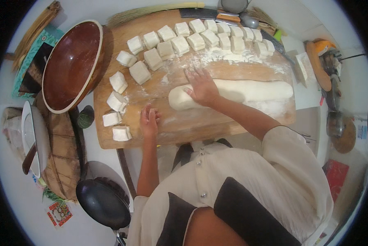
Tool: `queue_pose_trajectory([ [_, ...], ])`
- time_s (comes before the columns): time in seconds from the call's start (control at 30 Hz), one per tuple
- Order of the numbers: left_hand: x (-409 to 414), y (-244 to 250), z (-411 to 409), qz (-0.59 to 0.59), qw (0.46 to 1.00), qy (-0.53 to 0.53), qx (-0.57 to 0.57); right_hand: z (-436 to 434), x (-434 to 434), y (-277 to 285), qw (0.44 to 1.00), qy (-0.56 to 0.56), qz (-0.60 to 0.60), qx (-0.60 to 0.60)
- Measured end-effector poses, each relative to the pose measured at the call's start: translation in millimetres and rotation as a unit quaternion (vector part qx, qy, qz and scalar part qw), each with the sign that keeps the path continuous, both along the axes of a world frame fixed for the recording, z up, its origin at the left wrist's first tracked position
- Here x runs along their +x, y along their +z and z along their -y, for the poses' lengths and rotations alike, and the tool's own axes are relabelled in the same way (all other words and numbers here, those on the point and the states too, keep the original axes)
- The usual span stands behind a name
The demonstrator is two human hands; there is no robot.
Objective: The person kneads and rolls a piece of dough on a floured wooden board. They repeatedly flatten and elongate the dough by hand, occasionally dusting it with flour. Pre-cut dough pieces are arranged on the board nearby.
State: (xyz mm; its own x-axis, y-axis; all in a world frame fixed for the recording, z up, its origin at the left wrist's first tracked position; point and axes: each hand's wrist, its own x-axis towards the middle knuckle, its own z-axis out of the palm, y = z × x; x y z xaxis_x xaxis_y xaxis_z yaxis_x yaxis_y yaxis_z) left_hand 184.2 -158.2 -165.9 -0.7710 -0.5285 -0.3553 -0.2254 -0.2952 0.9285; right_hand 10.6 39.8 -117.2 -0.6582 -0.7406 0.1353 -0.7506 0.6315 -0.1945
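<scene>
A long, thick log of pale dough (264, 90) lies across the wooden board (184, 123). My right hand (202, 87) rests flat over the log's left part, palm down, with its floured fingers reaching past the far side. Over the board's near left portion is my left hand (149, 118), empty, its fingers loosely bent and dusted with flour. Cut dough pieces (140, 72) form a curved double row along the far side, thinning to a single line down the left. The nearest piece (121, 133) sits left of my left hand.
Loose flour (230, 57) is scattered behind the log. A large brown glazed bowl (73, 66) leans at the left. Behind the board lie a cleaver (199, 13) and a straw brush (153, 9). A black wok (104, 203) hangs or stands at lower left.
</scene>
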Motion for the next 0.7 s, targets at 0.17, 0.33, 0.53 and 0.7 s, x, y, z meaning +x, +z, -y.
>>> queue_pose_trajectory([
  [0.17, 3.8, -8.0, 2.1, -0.022, 0.999, 0.014, -0.025, 17.0, -1.4, 1.5, 0.999, 0.004, 0.011, 0.046],
  [0.33, 4.6, 4.9, -6.4, -0.023, 0.999, 0.015, -0.036, 50.6, 19.8, 1.7, 0.999, 0.001, 0.024, 0.026],
  [0.53, 2.0, -13.0, -2.8, -0.004, 0.998, 0.053, -0.039, 70.3, 33.3, 2.6, 0.995, 0.029, 0.016, 0.092],
  [0.7, -31.5, 12.2, -3.5, -0.040, 0.928, -0.016, -0.370, 64.0, 31.2, -11.2, 0.999, 0.040, 0.022, -0.026],
])
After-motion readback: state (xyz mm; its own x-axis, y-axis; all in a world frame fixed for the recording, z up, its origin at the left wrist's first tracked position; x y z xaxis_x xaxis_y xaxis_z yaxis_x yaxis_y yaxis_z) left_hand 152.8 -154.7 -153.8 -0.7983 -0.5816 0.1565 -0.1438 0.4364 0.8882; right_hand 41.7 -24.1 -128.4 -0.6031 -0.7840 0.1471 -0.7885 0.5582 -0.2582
